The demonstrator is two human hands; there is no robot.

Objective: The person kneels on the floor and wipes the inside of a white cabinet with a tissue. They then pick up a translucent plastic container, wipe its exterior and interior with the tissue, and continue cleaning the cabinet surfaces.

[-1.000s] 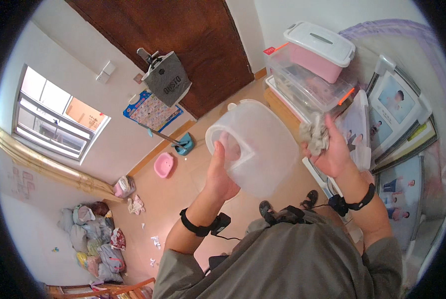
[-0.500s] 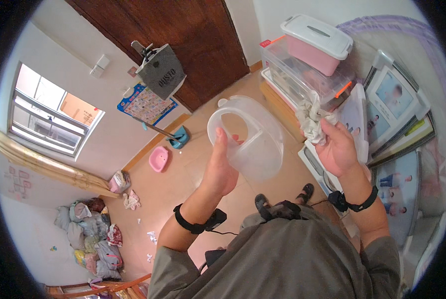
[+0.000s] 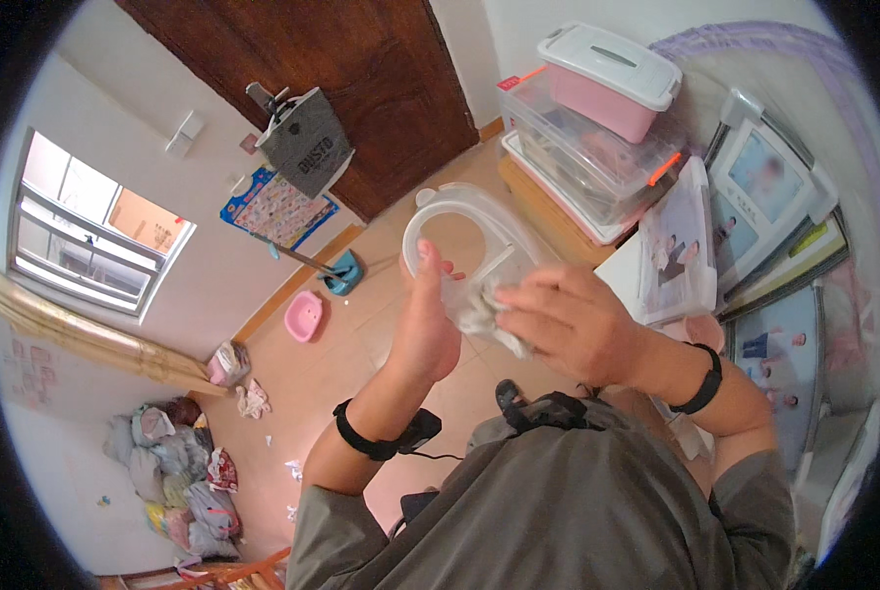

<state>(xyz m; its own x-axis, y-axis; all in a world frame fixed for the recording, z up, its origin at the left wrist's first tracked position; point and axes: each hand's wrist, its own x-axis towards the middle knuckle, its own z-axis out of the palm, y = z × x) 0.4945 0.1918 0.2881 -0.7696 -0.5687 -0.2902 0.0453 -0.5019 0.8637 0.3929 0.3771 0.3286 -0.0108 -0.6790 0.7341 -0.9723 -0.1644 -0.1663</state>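
Note:
In front of me a translucent plastic container (image 3: 515,230) with a round opening and a bar across its inside is held up off the floor. My left hand (image 3: 430,329) grips its left side, thumb on the near edge and fingertips showing through the opening. A crumpled whitish cloth (image 3: 483,311) is bunched in my right hand (image 3: 579,326), pressed against the container's lower right part. That hand's fingers curl over the cloth and hide some of the container's wall.
Stacked at right are a pink box with a white lid (image 3: 609,61) and a clear storage box (image 3: 573,147), beside framed photos (image 3: 766,177). A pink basin (image 3: 304,316), a blue dustpan (image 3: 342,274) and paper scraps lie on the floor. Bags (image 3: 174,460) are heaped at left.
My right hand has swung left and down with the cloth, from apart at the right onto the container. My left hand keeps its hold, and the view has shifted slightly.

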